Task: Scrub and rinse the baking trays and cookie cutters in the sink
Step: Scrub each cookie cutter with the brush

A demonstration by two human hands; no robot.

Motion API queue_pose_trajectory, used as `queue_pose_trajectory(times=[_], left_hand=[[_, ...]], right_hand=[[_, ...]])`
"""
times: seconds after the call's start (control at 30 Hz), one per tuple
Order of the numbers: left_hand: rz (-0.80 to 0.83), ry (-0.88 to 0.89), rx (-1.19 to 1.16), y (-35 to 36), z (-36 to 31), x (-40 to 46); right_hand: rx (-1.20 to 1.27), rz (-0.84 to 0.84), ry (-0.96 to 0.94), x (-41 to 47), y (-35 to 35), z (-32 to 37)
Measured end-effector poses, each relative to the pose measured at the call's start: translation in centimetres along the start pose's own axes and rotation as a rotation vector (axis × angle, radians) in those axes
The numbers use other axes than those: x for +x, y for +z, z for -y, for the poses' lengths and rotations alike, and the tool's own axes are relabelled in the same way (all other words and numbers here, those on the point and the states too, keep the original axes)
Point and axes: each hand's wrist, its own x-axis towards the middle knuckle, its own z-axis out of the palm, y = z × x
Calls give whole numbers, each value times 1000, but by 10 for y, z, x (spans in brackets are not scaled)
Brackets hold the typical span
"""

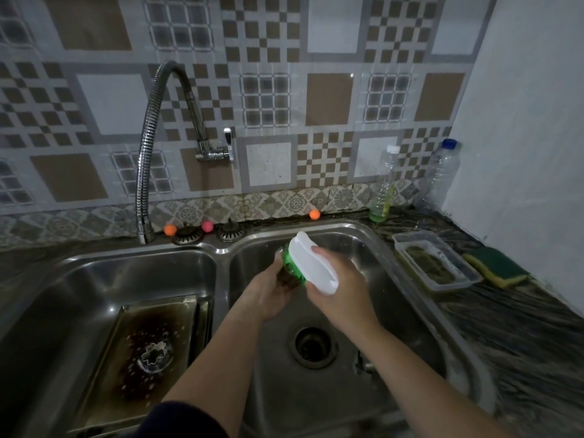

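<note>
Scrubbing over the right basin: right hand (341, 289) is gripping a white brush (313, 263), left hand (271, 292) is clutching a small dark item, likely a cookie cutter, mostly hidden. Baking tray (126, 358) is lying stained in the left basin, a flower-shaped cutter (155, 358) resting on it, seemingly unscrubbed. Right basin is offering open room around the drain (313, 346); faucet (145, 153) is hanging over the left side.

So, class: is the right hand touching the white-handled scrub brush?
Touching. The head view shows the right hand gripping the scrub brush, fingers curled over its white handle.
</note>
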Motion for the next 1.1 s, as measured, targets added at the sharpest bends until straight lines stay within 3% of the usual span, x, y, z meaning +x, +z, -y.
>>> queue_pose_trajectory(times=[0.23, 0.37, 0.47, 0.53, 0.67, 0.73, 0.87, 0.97, 1.1], left_hand=[[-93, 64, -38, 3, 5, -10], [-304, 175, -145, -15, -13, -12], [-189, 199, -194, -36, -19, -19], [-152, 195, -102, -47, -21, -25], [-168, 246, 34, -75, -31, -34], [-299, 316, 186, -103, -36, -34], [-684, 439, 773, -164, -43, -52], [-720, 383, 1081, -204, -42, -68], [-732, 270, 1311, -242, -38, -73]], right_hand=[[-6, -4, 53, 21, 1, 9], [9, 115, 27, -7, 13, 18], [35, 83, 24, -7, 23, 27], [38, 107, -9, -3, 39, 36], [-17, 111, 33, 11, 68, 43], [-9, 104, 54, 13, 78, 46], [-16, 120, 50, 3, 96, 50], [-5, 103, 75, -5, 103, 46], [33, 87, 95, -17, 115, 40]])
